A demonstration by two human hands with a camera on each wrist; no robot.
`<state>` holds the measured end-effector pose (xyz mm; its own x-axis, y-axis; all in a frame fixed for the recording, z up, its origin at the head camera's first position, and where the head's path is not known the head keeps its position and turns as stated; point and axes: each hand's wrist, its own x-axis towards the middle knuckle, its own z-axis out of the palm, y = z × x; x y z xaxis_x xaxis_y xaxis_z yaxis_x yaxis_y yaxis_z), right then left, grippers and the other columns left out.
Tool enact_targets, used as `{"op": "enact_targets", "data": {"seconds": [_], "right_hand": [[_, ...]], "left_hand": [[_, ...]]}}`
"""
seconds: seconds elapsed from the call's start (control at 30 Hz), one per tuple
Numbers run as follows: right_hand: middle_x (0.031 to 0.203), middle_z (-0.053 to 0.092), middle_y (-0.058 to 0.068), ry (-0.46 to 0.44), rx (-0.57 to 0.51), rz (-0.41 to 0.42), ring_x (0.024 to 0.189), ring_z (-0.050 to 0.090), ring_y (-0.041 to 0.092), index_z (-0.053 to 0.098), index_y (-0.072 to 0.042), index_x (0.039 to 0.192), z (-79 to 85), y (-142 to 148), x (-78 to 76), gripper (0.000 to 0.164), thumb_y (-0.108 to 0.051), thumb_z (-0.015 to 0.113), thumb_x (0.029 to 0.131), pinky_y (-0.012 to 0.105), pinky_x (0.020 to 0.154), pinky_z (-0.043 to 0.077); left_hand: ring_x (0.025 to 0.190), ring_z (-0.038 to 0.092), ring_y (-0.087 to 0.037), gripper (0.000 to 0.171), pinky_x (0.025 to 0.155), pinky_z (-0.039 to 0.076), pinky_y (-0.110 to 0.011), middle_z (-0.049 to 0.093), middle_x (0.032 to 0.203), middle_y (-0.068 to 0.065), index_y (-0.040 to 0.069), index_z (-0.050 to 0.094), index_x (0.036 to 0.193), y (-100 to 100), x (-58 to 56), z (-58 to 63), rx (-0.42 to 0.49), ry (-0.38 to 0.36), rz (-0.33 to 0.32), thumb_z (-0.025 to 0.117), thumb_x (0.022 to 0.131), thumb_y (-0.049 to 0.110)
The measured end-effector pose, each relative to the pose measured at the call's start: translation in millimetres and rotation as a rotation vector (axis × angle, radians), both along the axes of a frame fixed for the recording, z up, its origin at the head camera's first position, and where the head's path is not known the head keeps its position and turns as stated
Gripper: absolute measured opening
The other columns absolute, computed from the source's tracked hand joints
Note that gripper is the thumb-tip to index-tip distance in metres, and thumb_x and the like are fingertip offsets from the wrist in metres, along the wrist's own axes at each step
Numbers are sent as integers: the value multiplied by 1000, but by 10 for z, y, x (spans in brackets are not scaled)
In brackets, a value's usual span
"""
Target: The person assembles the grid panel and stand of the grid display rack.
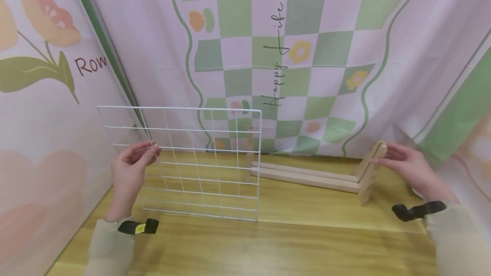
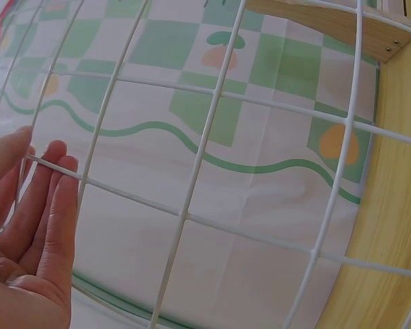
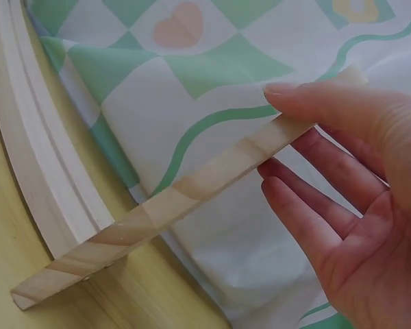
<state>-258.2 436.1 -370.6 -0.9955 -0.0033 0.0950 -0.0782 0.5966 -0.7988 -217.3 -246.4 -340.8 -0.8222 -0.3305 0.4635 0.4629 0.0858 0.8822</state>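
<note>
A white wire grid panel (image 1: 209, 163) stands nearly upright at the left of the head view. My left hand (image 1: 132, 169) pinches one of its wires between thumb and fingers, as the left wrist view (image 2: 38, 226) also shows. To the right, a wooden stand (image 1: 307, 176) rests on the table, with a long double bar between two upright end pieces. My right hand (image 1: 412, 167) grips the top of the right end piece (image 3: 171, 199), thumb on one face and fingers on the other. The left end piece (image 1: 250, 148) shows partly behind the panel's right edge.
The wood-grain table (image 1: 307, 246) lies under everything. Behind it hangs a curtain (image 1: 299, 63) with green checks, and a flowered cloth (image 1: 42, 139) closes off the left side. A further cloth (image 1: 456, 110) borders the right.
</note>
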Motion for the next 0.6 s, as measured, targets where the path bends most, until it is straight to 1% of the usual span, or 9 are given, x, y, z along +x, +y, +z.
{"op": "enact_targets", "data": {"seconds": [0.13,0.2,0.23,0.33,0.37,0.43,0.53,0.57,0.6], "right_hand": [[106,54,-37,10,-1,22,99,50,-15,38,-9,155,12,-46,16,72,-30,74,96,68,103,38],[107,55,-36,23,4,32,98,52,-15,40,-7,153,14,-64,18,71,-28,75,96,49,102,48],[107,56,-35,28,3,39,98,53,-14,41,-6,153,14,-72,17,70,-27,75,96,38,98,51],[109,58,-34,34,8,48,98,55,-13,43,-7,151,8,-96,14,67,-25,76,95,16,79,50],[109,58,-34,33,-2,54,98,56,-13,43,-6,151,7,-109,15,67,-24,76,95,20,84,52],[108,58,-34,28,-9,58,98,56,-13,42,-5,151,5,-134,19,67,-24,76,95,38,95,53],[107,58,-34,14,-20,60,96,56,-12,41,-4,151,10,-178,31,69,-25,76,95,68,100,41],[106,58,-34,7,-33,64,96,57,-12,41,-4,151,13,-194,36,69,-25,76,95,75,100,35],[106,58,-34,4,-37,65,96,57,-12,42,-4,150,12,-208,38,68,-26,76,95,75,100,34]], "left_hand": [[81,74,-12,17,74,60,-21,77,89,-2,-9,71,106,2,-9,3,14,8,-11,74,94,1],[81,74,-12,17,74,60,-21,77,89,-2,-10,71,107,2,-10,3,18,11,-13,73,94,1],[82,74,-12,17,74,60,-21,77,89,-2,-10,71,107,2,-11,3,19,11,-14,73,94,1],[82,74,-12,18,74,60,-21,77,89,-2,-11,71,107,1,-10,3,23,8,-17,73,94,1],[82,74,-12,18,75,60,-22,77,89,-2,-11,70,107,1,-9,2,23,7,-19,73,94,1],[82,74,-12,18,75,60,-22,77,90,-3,-11,70,108,1,-10,2,23,7,-22,73,94,1],[82,74,-13,18,75,60,-22,77,90,-3,-10,70,108,3,-10,1,23,7,-26,73,94,1],[82,74,-13,18,75,60,-22,77,90,-3,-11,70,108,4,-10,1,22,8,-27,73,94,1],[82,74,-13,18,75,60,-22,77,90,-3,-11,70,108,5,-11,1,22,9,-27,73,94,1]]}}
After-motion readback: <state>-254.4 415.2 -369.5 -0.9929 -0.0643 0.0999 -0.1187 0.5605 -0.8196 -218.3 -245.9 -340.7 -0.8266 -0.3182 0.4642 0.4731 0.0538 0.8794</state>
